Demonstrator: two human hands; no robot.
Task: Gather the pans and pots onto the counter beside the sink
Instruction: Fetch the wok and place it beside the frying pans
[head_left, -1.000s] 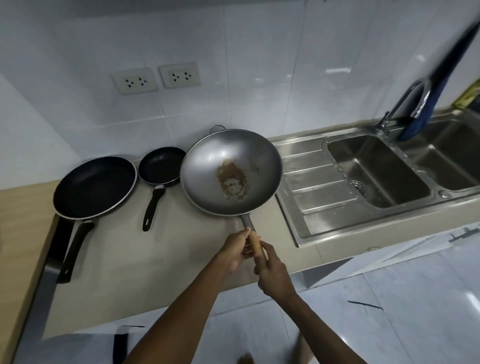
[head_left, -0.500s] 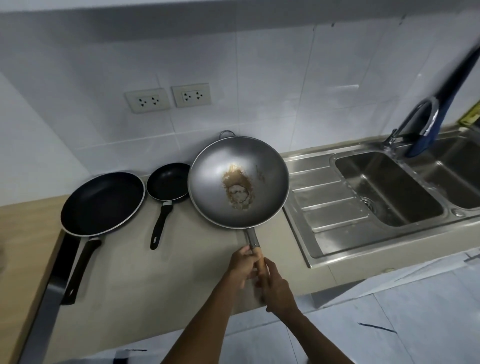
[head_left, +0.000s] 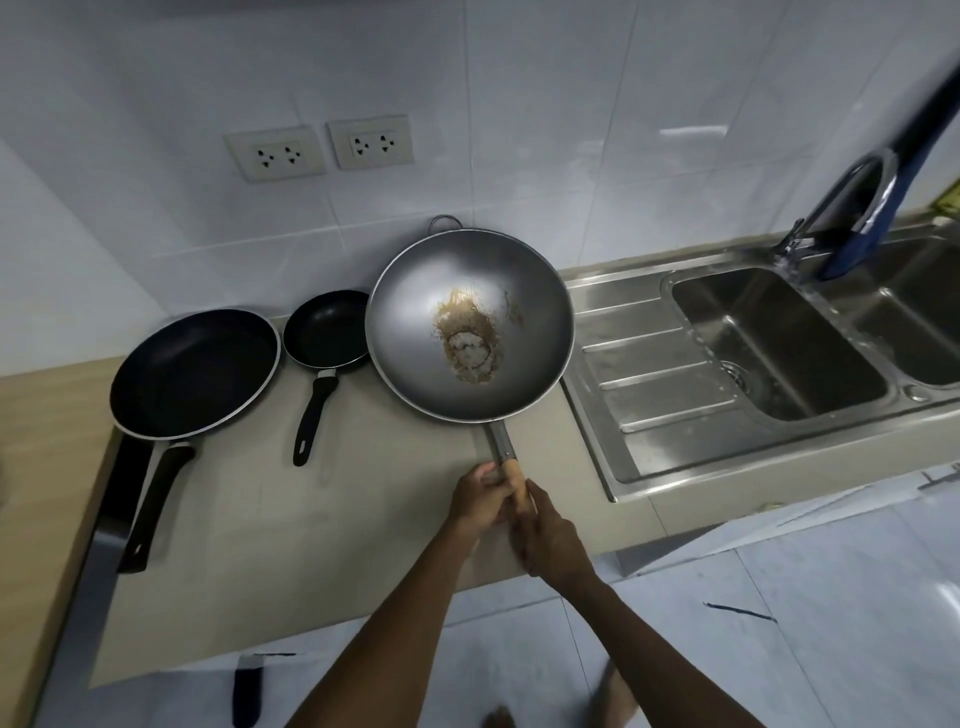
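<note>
Three pans now line the counter left of the sink, and you hold the newest arrival: a round grey metal wok with a brown, crusted stain in its bowl. It sits at the row's right end, just beside the ribbed steel drainboard, its rim close against the small black frying pan. Your left hand and right hand are both wrapped around the wok's pale wooden grip, left ahead of right, fingers closed on the handle.

Whether the wok's base rests fully on the counter cannot be told from above. Its rounded bottom looks the main hazard: let go before it settles and it may rock or roll, knocking the small pan or tipping toward the drainboard. The long handle reaches to the counter's front edge, where a passing hip or arm could catch it and swing the bowl.

Beyond it, the small pan and the large black frying pan show dark, smooth nonstick interiors and black moulded handles pointing toward you; the large one's handle overhangs a dark strip at the counter's left. The surface is matte beige; glossy white wall tiles carry two sockets. A curved chrome faucet arches over the basin.
</note>
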